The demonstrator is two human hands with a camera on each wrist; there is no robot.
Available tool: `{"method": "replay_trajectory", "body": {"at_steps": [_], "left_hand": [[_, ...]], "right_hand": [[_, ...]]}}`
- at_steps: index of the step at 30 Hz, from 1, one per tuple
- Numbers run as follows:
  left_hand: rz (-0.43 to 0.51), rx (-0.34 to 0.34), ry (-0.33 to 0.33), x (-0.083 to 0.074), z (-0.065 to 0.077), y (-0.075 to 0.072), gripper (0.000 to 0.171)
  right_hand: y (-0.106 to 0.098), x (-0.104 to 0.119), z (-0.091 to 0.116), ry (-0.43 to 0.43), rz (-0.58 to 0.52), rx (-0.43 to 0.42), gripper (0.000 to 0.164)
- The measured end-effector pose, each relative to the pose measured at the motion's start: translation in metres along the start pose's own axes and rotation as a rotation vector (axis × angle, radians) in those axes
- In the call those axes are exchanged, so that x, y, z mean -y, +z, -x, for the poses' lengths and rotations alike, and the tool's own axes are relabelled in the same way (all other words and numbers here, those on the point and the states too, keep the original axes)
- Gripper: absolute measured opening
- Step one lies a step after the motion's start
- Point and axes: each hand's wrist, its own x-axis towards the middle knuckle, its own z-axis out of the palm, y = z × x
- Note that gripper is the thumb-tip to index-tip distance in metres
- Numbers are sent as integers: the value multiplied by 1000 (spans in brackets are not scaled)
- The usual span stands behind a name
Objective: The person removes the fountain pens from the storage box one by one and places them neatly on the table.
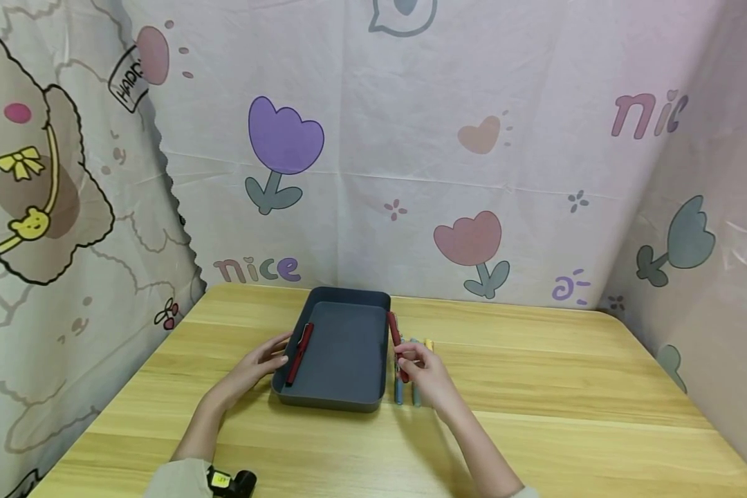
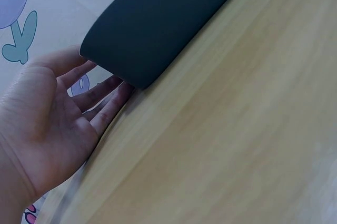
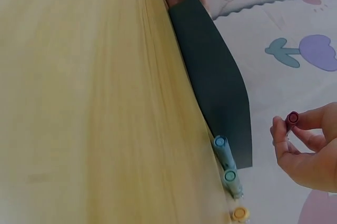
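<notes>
A dark grey tray (image 1: 348, 353) stands on the table with one dark red pen (image 1: 300, 354) lying along its left side. My left hand (image 1: 258, 365) rests against the tray's left wall, fingers extended; in the left wrist view its thumb and fingers meet the tray's end (image 2: 152, 29). Between thumb and fingers my right hand (image 1: 428, 373) pinches another dark red pen (image 1: 394, 328), tilted and raised just beyond the tray's right rim. Below that hand a blue pen (image 1: 399, 391), a pale green pen (image 1: 416, 394) and a yellow pen (image 1: 429, 344) lie side by side, partly hidden.
The wood-grain table (image 1: 535, 415) extends to both sides of the tray. A printed cloth (image 1: 373, 152) hangs behind the table and along its left and right sides. A black device with a yellow label (image 1: 224, 481) is strapped at the left wrist.
</notes>
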Motion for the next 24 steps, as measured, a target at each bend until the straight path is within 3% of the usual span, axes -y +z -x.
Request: {"method": "replay_trajectory", "body": {"at_steps": [24], "left_hand": [[16, 16, 9, -1, 1, -1, 57]], "right_hand": [[-34, -12, 5, 65, -34, -108, 22]]}}
